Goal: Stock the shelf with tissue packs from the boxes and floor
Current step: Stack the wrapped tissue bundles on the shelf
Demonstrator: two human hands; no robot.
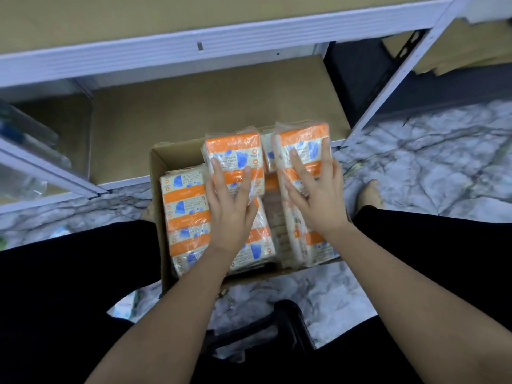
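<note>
An open cardboard box (159,173) on the floor holds several orange-and-white tissue packs wrapped in clear plastic. My left hand (230,206) grips one tissue pack (235,151) from its near side, fingers spread over its top, and the pack is raised above the others. My right hand (315,195) grips a second tissue pack (303,142) the same way at the box's right side. More packs (185,206) lie flat in the box below both hands. The bottom shelf (210,112), lined with brown board, lies just beyond the box.
A white metal shelf frame with an upright (399,81) stands at the right and an upper shelf rail (221,37) crosses the top. The floor (429,162) is marbled tile. My knees flank the box, and a bare foot (370,192) rests at its right.
</note>
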